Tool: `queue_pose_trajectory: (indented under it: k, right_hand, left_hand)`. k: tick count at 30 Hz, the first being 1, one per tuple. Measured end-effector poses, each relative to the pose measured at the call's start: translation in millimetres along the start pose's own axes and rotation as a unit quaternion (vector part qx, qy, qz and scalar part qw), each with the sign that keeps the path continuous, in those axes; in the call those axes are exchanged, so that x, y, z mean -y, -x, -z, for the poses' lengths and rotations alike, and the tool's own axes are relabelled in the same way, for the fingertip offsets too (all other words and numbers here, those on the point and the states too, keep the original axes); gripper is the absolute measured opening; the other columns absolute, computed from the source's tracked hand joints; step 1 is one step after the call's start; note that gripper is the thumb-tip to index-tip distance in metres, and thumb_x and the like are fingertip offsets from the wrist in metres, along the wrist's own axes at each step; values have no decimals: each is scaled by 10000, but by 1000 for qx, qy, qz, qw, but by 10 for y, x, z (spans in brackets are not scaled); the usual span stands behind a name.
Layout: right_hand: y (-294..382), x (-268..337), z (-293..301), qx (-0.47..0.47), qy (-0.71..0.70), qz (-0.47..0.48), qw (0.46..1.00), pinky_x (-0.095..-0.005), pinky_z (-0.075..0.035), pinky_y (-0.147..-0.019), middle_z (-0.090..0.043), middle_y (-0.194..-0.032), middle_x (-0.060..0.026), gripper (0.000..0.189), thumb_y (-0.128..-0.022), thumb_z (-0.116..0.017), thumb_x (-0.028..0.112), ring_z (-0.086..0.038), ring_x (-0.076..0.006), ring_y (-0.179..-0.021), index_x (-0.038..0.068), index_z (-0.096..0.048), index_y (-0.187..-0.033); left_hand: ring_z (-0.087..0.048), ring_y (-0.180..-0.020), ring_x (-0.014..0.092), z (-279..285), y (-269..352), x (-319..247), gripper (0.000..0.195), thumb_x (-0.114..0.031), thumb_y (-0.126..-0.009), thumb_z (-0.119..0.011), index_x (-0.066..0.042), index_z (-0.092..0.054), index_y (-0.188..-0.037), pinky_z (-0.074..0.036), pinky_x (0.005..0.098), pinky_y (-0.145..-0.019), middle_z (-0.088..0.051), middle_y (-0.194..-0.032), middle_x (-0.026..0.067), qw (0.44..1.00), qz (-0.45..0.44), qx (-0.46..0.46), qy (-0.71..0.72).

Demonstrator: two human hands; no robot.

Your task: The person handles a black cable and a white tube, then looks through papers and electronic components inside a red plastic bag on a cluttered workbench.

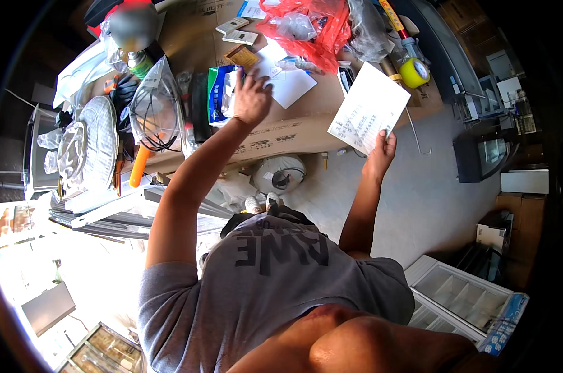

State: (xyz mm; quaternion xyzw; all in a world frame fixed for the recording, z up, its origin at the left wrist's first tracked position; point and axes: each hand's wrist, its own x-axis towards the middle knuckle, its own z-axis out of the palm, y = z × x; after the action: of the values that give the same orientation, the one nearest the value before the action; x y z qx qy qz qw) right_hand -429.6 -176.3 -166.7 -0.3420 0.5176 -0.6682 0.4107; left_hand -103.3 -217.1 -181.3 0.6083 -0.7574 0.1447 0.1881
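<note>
My right hand (380, 151) pinches the lower corner of a white sheet of paper (367, 105) that bears handwriting, held up at the table's right edge. My left hand (253, 97) hovers over or rests by a blue and green pack of tissues (220, 93); contact is hard to tell. Its fingers are spread and nothing shows in them. Just past those fingers lie a small brown box (242, 56) and more white paper (294, 87). Two small white boxes (240, 37) sit farther back.
A red plastic bag (325, 42) and a yellow tape roll (414, 73) occupy the cardboard-covered table's (272, 135) right side. On its left are a bag of black cable (155, 114), an orange handle (140, 165) and a green can (140, 64). A round white object (281, 172) stands beneath.
</note>
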Motion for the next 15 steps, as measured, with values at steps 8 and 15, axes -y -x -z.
queue_pose_trajectory:
  k: [8, 15]
  right_hand:
    - [133, -83, 331, -13, 30, 7, 999, -310, -438, -869, -607, -1094, -108, 402, -948, -575, 246, -562, -158, -993, -9, -468, -1240]
    - [198, -240, 569, 21, 77, -19, 997, -289, -443, -851, -624, -1056, -77, 330, -945, -578, 209, -563, -131, -964, -19, -529, -1179]
  left_hand:
    - [-568, -1099, 286, -599, 1, -511, 451, -329, -877, -550, -19, -543, -1204, -464, 420, -907, -580, -1203, 131, 984, 47, 150, 78]
    - [-690, -840, 262, -450, -190, -584, 183, -142, -857, -555, -87, -693, -965, -560, 390, -660, -699, -928, 86, 963, -2, 268, -6]
